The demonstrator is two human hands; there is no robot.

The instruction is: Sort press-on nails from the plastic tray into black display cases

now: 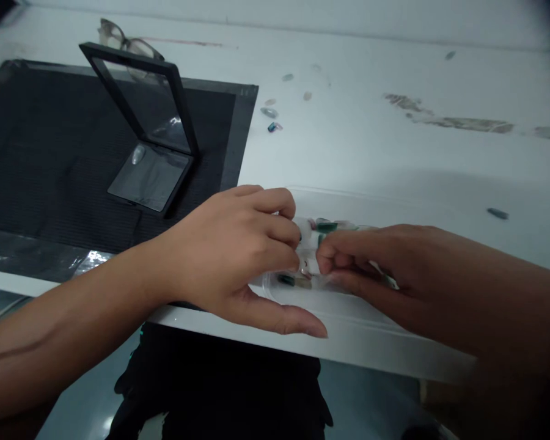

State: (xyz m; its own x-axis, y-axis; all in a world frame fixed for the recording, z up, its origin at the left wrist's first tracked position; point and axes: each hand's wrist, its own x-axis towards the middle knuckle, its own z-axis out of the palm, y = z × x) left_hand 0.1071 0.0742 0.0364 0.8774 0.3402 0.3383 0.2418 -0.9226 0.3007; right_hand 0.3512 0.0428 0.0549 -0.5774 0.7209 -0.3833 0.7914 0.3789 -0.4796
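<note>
Clear plastic tray [348, 318] of small press-on nails [325, 227] lies at the worktop [394, 153] edge, centre frame. Both hands meet over it: the left hand [238, 256] curls its fingers on the tray, the right hand [371, 263] pinches narrowly, though on what I cannot tell. An open black display case [151, 140] stands upper left.

No legible txt, prob. none.

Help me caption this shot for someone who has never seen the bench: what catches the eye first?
Two bare hands meet at the near edge of the white table: the left hand and right hand pinch at small pieces over a clear plastic tray holding green and pale press-on nails. Behind them to the left, an open black display case stands on a dark mat, with glasses beyond it.
</note>
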